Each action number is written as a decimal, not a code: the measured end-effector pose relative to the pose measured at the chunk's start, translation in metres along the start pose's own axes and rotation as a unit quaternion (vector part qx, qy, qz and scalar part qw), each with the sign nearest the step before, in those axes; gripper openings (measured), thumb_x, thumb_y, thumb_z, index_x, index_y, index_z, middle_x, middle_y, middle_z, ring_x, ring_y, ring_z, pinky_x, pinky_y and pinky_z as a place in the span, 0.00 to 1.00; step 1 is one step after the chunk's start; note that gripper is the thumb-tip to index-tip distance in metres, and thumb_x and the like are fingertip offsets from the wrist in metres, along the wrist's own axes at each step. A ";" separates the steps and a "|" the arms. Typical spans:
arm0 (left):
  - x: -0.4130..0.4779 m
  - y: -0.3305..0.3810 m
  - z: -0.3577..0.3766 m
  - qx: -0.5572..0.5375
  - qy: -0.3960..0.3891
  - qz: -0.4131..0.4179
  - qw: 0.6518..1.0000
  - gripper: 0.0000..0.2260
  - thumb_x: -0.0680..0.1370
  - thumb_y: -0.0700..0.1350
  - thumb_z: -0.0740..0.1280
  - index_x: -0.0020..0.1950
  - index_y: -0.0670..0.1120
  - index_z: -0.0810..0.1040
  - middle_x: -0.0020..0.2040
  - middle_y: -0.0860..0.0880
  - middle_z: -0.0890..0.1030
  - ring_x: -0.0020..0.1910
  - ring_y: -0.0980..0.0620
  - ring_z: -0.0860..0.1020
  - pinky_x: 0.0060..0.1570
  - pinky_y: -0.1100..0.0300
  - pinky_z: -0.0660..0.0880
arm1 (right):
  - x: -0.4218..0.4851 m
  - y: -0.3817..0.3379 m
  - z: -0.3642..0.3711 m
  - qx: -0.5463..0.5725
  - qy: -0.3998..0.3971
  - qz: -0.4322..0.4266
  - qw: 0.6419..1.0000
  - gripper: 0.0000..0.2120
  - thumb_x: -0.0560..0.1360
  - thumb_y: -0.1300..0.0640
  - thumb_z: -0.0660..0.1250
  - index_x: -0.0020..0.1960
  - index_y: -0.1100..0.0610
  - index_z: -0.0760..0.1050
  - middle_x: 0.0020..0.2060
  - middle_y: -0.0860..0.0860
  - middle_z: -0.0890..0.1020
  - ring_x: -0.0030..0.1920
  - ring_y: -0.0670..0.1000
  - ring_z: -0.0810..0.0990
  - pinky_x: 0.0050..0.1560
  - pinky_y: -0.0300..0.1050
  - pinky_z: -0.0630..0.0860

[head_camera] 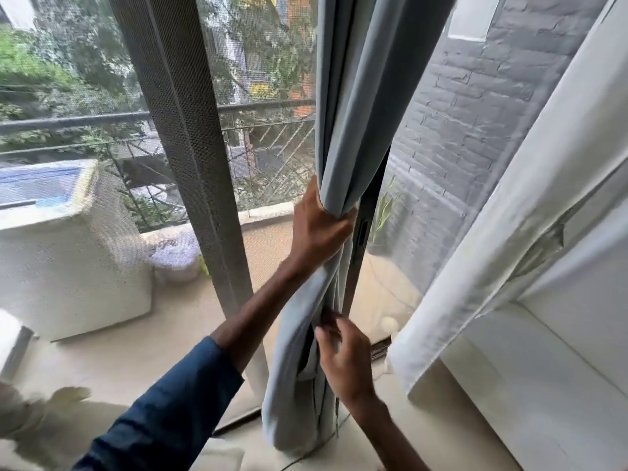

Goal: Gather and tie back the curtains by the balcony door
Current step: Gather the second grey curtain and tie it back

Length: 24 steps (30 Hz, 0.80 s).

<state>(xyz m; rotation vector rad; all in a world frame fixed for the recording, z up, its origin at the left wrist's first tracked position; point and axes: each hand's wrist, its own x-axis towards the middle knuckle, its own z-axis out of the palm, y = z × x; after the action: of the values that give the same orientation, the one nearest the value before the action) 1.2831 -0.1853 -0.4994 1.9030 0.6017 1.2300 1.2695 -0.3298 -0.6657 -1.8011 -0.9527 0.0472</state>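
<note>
Grey-blue cloth fills the middle of the head view: the curtain (353,96) hangs from the top edge and narrows into a tight bunch where the left hand (316,229) holds it. That hand's fingers and thumb are wrapped round the gathered folds, closed firmly on them, and its forearm runs down to a dark blue sleeve (176,413) at the lower left. Below this grip the cloth loosens and bulges outward before dropping to the floor. The right hand (343,355) sits lower on that loose part, its bent fingers (328,319) reaching into the folds and touching them; whether they actually pinch cloth cannot be told.

Left of the gripping hand stands a grey mesh-covered door frame (190,164). Beyond it, on the balcony, are a white washing machine (68,249) and a dark railing (265,107). Just right of the grip a narrow dark frame edge shows, with a green plant (384,212) behind it. Further right are a grey brick wall (475,113) and a white sheer curtain (509,232) hanging slantwise, well apart from both hands.
</note>
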 end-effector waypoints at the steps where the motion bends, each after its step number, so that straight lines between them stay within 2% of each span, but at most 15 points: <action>1: -0.001 0.000 0.002 -0.003 0.000 0.001 1.000 0.20 0.71 0.44 0.73 0.60 0.42 0.74 0.45 0.49 0.79 0.39 0.58 0.78 0.33 0.72 0.72 | 0.001 0.005 0.002 0.012 -0.016 0.035 0.999 0.15 0.76 0.51 0.68 0.57 0.58 0.82 0.52 0.51 0.86 0.52 0.50 0.85 0.55 0.42 0.79; 3: -0.004 0.000 0.004 -0.010 0.000 0.003 1.000 0.19 0.71 0.43 0.73 0.60 0.43 0.74 0.44 0.50 0.79 0.38 0.59 0.78 0.32 0.74 0.70 | 0.010 0.008 0.004 0.080 -0.063 0.092 0.991 0.19 0.76 0.52 0.66 0.65 0.56 0.80 0.58 0.47 0.85 0.59 0.46 0.83 0.60 0.37 0.76; 5: -0.005 0.000 0.006 -0.019 -0.004 0.008 1.000 0.19 0.71 0.42 0.73 0.60 0.43 0.75 0.43 0.51 0.78 0.38 0.59 0.77 0.32 0.74 0.70 | 0.022 0.006 0.000 0.138 -0.104 0.102 0.980 0.18 0.77 0.57 0.66 0.66 0.53 0.79 0.58 0.42 0.84 0.60 0.42 0.82 0.60 0.38 0.76; 7: -0.004 -0.002 0.004 -0.016 -0.004 0.013 1.000 0.18 0.71 0.42 0.74 0.59 0.43 0.75 0.42 0.53 0.78 0.37 0.60 0.77 0.32 0.74 0.70 | 0.032 0.001 -0.006 0.164 -0.109 0.096 0.976 0.16 0.75 0.64 0.69 0.59 0.52 0.83 0.50 0.42 0.87 0.52 0.41 0.84 0.52 0.39 0.78; 9: -0.001 -0.006 0.000 -0.015 -0.008 0.014 1.000 0.18 0.71 0.42 0.74 0.59 0.44 0.75 0.42 0.55 0.78 0.39 0.59 0.77 0.34 0.71 0.72 | 0.042 -0.004 -0.016 0.157 -0.085 0.088 0.980 0.14 0.71 0.67 0.73 0.47 0.48 0.85 0.38 0.43 0.87 0.39 0.39 0.83 0.41 0.38 0.77; 11: 0.004 -0.012 -0.007 -0.006 -0.019 0.013 1.000 0.20 0.70 0.43 0.74 0.60 0.46 0.74 0.44 0.54 0.78 0.41 0.56 0.79 0.36 0.64 0.77 | 0.054 -0.007 -0.030 0.140 -0.072 0.058 0.986 0.10 0.69 0.61 0.75 0.35 0.47 0.82 0.28 0.43 0.82 0.30 0.40 0.76 0.33 0.38 0.72; 13: 0.008 -0.019 -0.014 -0.002 -0.036 0.010 0.999 0.22 0.70 0.43 0.74 0.62 0.46 0.73 0.46 0.53 0.79 0.43 0.55 0.79 0.38 0.61 0.79 | 0.072 -0.009 -0.049 0.112 -0.073 0.015 0.991 0.08 0.68 0.52 0.77 0.32 0.45 0.81 0.24 0.42 0.76 0.29 0.40 0.70 0.30 0.39 0.67; 15: 0.009 -0.026 -0.021 -0.017 -0.065 -0.002 0.998 0.23 0.70 0.42 0.75 0.63 0.46 0.72 0.47 0.55 0.78 0.45 0.58 0.79 0.41 0.61 0.79 | 0.091 -0.006 -0.069 0.079 -0.079 -0.011 0.994 0.04 0.69 0.50 0.80 0.39 0.45 0.85 0.28 0.41 0.80 0.31 0.38 0.75 0.32 0.40 0.71; 18: 0.005 -0.033 -0.029 -0.041 -0.124 -0.005 0.991 0.19 0.72 0.42 0.75 0.60 0.47 0.73 0.47 0.50 0.79 0.45 0.55 0.79 0.42 0.61 0.79 | 0.112 0.002 -0.092 0.020 -0.110 -0.029 0.993 0.09 0.70 0.54 0.80 0.49 0.46 0.87 0.39 0.42 0.86 0.42 0.43 0.85 0.43 0.50 0.81; 20: 0.000 -0.034 -0.031 -0.054 -0.151 -0.002 0.987 0.16 0.73 0.39 0.75 0.57 0.47 0.75 0.47 0.46 0.80 0.44 0.53 0.80 0.40 0.63 0.79 | 0.118 0.002 -0.102 -0.012 -0.125 -0.032 0.992 0.08 0.71 0.50 0.79 0.50 0.45 0.87 0.41 0.43 0.87 0.44 0.44 0.85 0.46 0.52 0.81; 24: -0.007 -0.033 -0.030 -0.071 -0.153 -0.005 0.986 0.13 0.73 0.40 0.75 0.54 0.47 0.77 0.46 0.48 0.81 0.44 0.53 0.81 0.39 0.62 0.77 | 0.120 -0.004 -0.114 -0.022 -0.147 -0.035 0.988 0.05 0.71 0.47 0.77 0.46 0.45 0.86 0.39 0.41 0.86 0.43 0.42 0.84 0.44 0.51 0.80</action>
<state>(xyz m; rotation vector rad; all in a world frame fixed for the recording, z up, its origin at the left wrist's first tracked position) 1.2536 -0.1601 -0.5227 1.9145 0.3516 0.9225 1.3996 -0.3427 -0.5646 -1.8317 -1.2333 0.2549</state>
